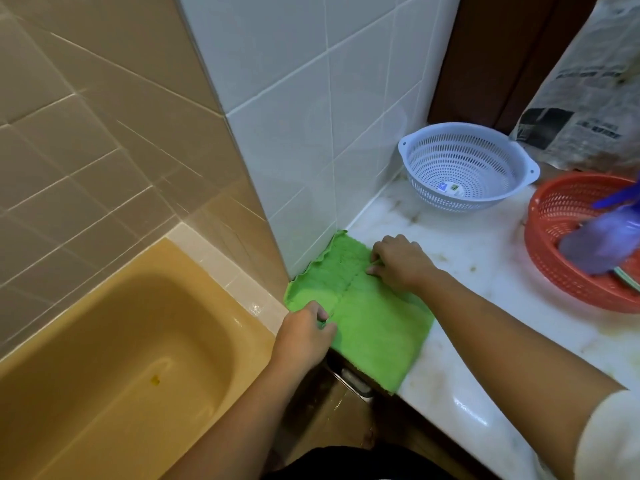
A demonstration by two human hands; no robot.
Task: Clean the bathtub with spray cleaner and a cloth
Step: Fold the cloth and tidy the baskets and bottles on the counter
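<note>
A green cloth (374, 323) lies spread on the marble counter (485, 341), its near corner hanging over the edge. My left hand (304, 334) pinches the cloth's near-left edge. My right hand (398, 265) pinches the fold line at the cloth's far side. The tan bathtub (104, 358) sits lower left, with a small yellow spot on its floor. A purple spray bottle (602, 240) lies tilted in the red basket (571, 289) at the right.
A white colander (467, 168) stands at the back of the counter by the tiled wall (311, 116). A printed plastic bag (588, 98) hangs at the upper right. A metal handle (353, 379) shows under the counter edge.
</note>
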